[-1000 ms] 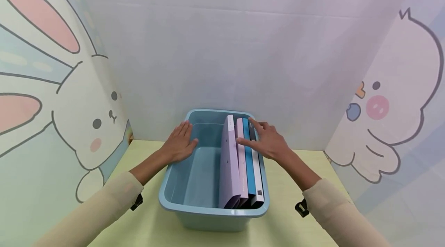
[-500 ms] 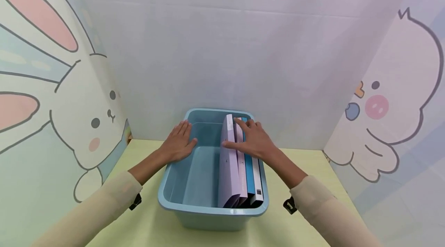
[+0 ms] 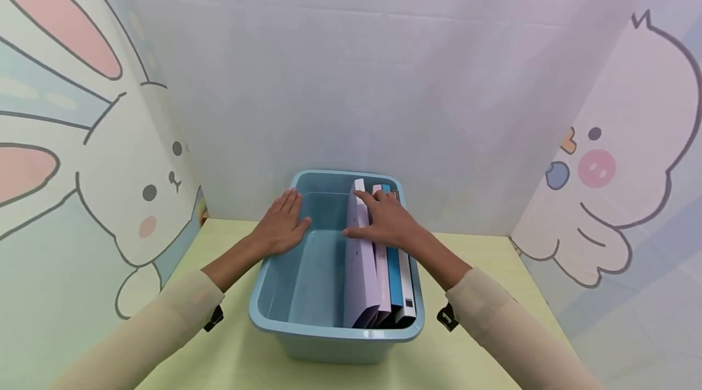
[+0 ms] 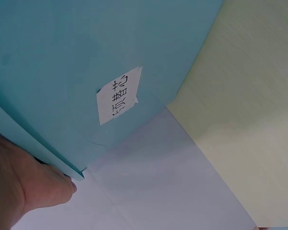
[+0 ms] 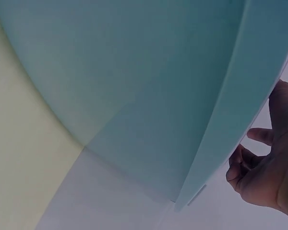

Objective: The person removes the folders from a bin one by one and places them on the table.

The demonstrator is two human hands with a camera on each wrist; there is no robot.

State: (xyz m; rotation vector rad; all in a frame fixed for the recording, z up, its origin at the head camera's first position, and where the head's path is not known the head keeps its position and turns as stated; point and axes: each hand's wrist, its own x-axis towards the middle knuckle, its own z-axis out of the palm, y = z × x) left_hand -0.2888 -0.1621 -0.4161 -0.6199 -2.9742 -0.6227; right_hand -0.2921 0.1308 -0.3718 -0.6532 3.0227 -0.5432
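A light blue plastic tub (image 3: pixel 329 333) holds several file folders standing on edge along its right side. From the left they are a lilac folder (image 3: pixel 359 283), a pink one (image 3: pixel 382 286), a blue one (image 3: pixel 394 277) and a white-and-black one (image 3: pixel 406 289). My left hand (image 3: pixel 278 224) rests on the tub's left rim with its fingers straight. Over the folders lies my right hand (image 3: pixel 386 219), its thumb and index finger spread apart at the lilac folder's top edge. Whether they press on it cannot be told. The right wrist view shows the right hand (image 5: pixel 271 167) above the rim.
The tub stands on a pale yellow table (image 3: pixel 457 317). A white curtain wall (image 3: pixel 351 85) rises behind it, with cartoon-printed panels at both sides. A handwritten paper label (image 4: pixel 119 96) is stuck on the tub's outer wall. The tub's left part shows bare floor.
My right hand has moved left across the folder tops, from the blue and black ones to the lilac one. My left hand has stayed on the rim. The folders look unmoved.
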